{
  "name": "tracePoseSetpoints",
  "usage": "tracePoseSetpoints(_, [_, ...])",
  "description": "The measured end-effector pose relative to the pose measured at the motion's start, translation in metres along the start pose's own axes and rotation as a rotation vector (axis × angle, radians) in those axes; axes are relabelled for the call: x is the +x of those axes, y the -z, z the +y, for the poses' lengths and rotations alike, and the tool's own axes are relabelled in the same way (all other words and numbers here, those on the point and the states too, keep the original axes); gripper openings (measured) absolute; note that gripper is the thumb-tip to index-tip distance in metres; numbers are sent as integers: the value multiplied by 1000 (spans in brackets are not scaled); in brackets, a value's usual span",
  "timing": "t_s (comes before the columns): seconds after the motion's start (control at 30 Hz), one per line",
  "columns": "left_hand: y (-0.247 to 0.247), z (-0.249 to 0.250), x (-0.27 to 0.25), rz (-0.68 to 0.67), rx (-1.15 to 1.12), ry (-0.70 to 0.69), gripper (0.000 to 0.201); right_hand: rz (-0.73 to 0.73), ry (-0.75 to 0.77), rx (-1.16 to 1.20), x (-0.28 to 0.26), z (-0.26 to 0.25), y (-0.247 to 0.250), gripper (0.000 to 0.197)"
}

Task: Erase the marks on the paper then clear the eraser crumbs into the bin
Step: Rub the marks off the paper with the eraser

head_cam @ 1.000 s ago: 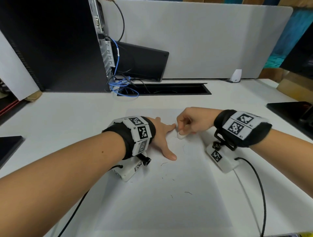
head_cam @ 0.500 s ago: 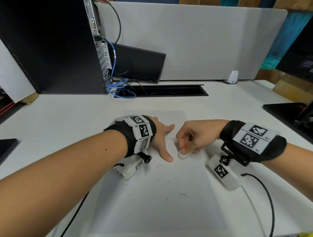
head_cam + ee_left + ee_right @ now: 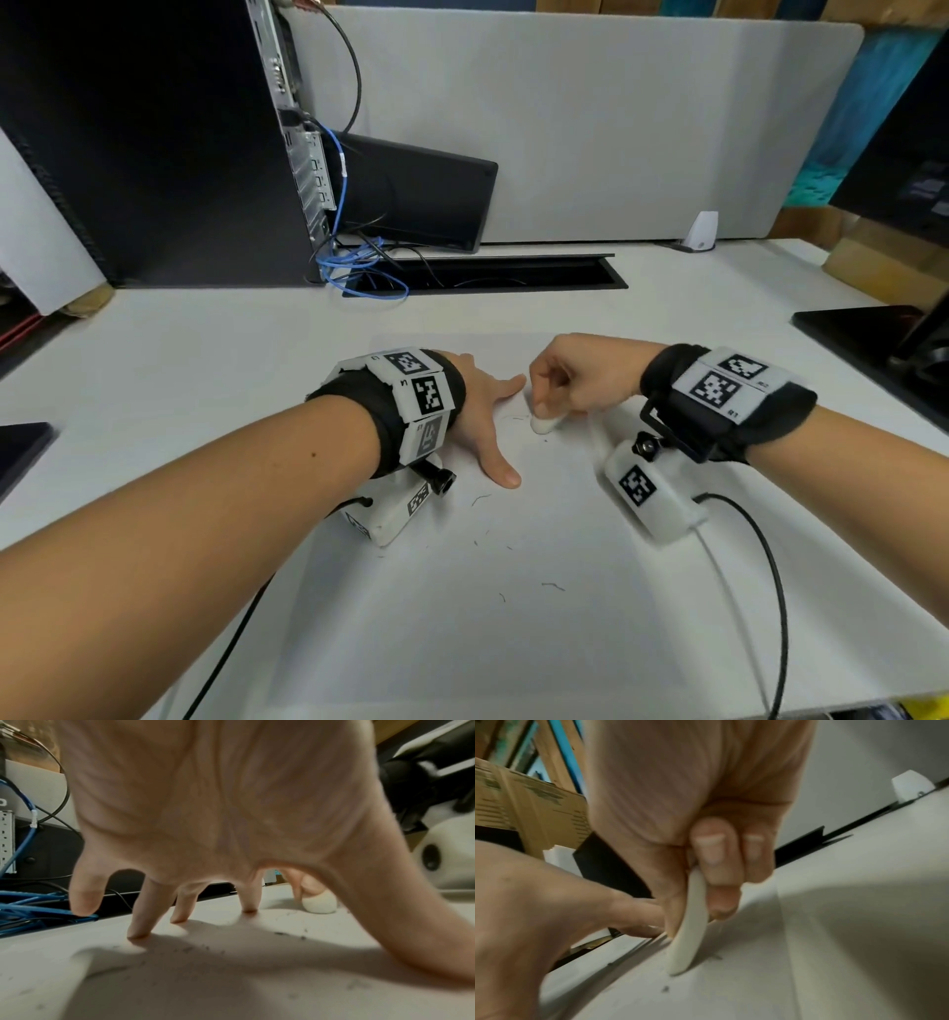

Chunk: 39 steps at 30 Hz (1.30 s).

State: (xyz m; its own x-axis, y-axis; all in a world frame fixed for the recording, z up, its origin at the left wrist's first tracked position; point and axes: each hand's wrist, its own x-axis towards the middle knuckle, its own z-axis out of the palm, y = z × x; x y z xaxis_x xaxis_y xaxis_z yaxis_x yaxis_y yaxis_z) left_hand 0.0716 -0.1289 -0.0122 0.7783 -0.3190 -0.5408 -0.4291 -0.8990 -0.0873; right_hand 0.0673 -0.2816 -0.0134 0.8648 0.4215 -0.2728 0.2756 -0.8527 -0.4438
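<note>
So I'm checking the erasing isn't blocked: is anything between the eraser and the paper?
Nothing visible. The right hand pinches the eraser, its tip already on the paper; the left hand presses beside it.

A white counter (image 3: 205,360) is carrying a black computer tower (image 3: 154,144) at its far left corner, with blue cables (image 3: 359,262) spilling toward a dark cable slot (image 3: 488,275) along the far edge. A grey partition panel (image 3: 616,128) is standing behind, a black flat device (image 3: 421,195) is leaning against it, and cardboard boxes (image 3: 873,267) are sitting at the far right corner.
</note>
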Motion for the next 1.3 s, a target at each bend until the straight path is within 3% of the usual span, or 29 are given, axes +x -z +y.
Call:
tracePoseSetpoints(0.17, [-1,-2,0,9,-4,-10,119,-267,43,67,-14,-7,-10,19])
tracePoseSetpoints(0.2, [-2,-2,0,10,-1,-11,119,-233,51,80,-13,-6,-7,16])
tracePoseSetpoints(0.33, [-6,-9,-4,-8,-11,-33,118,128,14,167,7,10,21,7])
tracePoseSetpoints(0.53, [-6,-10,3,13,-83,-48,102,-32,-22,180,25,16,14,16])
tracePoseSetpoints(0.63, [-7,-11,7,24,-81,-16,112,-31,-15,167,26,15,14,14])
tracePoseSetpoints(0.77, [-9,-14,9,29,-58,-5,118,-208,25,127,19,8,7,12])
tracePoseSetpoints(0.93, [-9,-14,9,30,-53,-3,119,-17,24,0,29,4,9,14])
tracePoseSetpoints(1.1, [-9,-14,10,22,-41,14,120,-254,44,124,15,3,1,12])
tracePoseSetpoints(1.23, [-8,-14,8,14,-52,4,119,-49,44,81,24,3,3,10])
tracePoseSetpoints(1.3, [-8,-14,8,11,-63,7,119,-61,36,67,24,2,4,13])
